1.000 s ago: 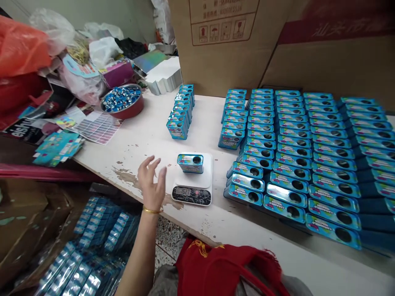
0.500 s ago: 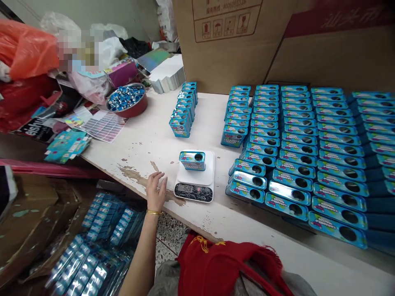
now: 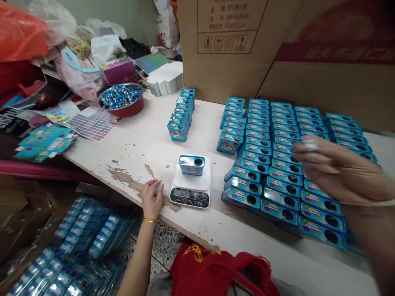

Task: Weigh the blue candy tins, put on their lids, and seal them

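- Here's the bench (image 3: 206, 127), paint chipped along its near edge!
- Rows of blue tins (image 3: 251, 164) crowding its right side.
- Digital scale (image 3: 191, 183) close to that near edge.
- Right hand (image 3: 342, 168) above the rows, fingers bent, too blurred to tell whether it grips anything.
- Left hand (image 3: 152, 199) at the near edge beside the scale, released, fingers loosely curled.
- And a single tin (image 3: 191, 167) standing on the scale!

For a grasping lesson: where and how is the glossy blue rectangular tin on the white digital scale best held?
Probably pinch the tin across its broad faces, from above: it stands upright on the scale, narrow front to back, its top uncovered.
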{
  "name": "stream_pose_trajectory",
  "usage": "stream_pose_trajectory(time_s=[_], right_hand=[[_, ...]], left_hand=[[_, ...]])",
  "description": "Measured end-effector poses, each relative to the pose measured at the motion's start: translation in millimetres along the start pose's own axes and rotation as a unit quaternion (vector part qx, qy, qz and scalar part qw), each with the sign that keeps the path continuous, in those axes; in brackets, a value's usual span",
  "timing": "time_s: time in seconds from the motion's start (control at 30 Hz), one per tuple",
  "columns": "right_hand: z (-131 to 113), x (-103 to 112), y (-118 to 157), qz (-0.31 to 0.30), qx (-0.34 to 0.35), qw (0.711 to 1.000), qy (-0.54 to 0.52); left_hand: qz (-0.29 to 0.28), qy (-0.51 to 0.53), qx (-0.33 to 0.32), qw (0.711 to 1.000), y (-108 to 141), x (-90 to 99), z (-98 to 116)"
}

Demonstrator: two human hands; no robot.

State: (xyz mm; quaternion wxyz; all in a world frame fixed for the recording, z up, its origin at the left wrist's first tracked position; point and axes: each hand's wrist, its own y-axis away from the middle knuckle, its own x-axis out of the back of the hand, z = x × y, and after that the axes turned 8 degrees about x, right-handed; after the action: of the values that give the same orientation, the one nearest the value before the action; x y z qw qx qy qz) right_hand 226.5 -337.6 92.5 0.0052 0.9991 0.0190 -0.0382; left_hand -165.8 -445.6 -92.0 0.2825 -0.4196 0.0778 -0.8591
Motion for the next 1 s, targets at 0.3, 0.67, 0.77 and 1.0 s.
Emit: stream_pose_trajectory(time_s=[0.3,0.67,0.77,1.0], right_hand=[[56,-141,-35,-0.222,0.066,0.963,0.140],[46,-136,-26,-0.213,0.041,0.968,0.125],[48,-117,-24,-0.171,-0.091,0.981,-0.017],[69,-82,-11,-0.114,-0.127,0.985,0.008]], left_hand=[[-0.004,0.004,0.001,1.000,2,1.3,-3],[-0.004,0.006,0.010,1.000,4,0.1,0],[-0.004,0.008,0.015,1.000,5,-0.4,1],[-0.012,0.014,0.032,0.999,6,-0.3,3]])
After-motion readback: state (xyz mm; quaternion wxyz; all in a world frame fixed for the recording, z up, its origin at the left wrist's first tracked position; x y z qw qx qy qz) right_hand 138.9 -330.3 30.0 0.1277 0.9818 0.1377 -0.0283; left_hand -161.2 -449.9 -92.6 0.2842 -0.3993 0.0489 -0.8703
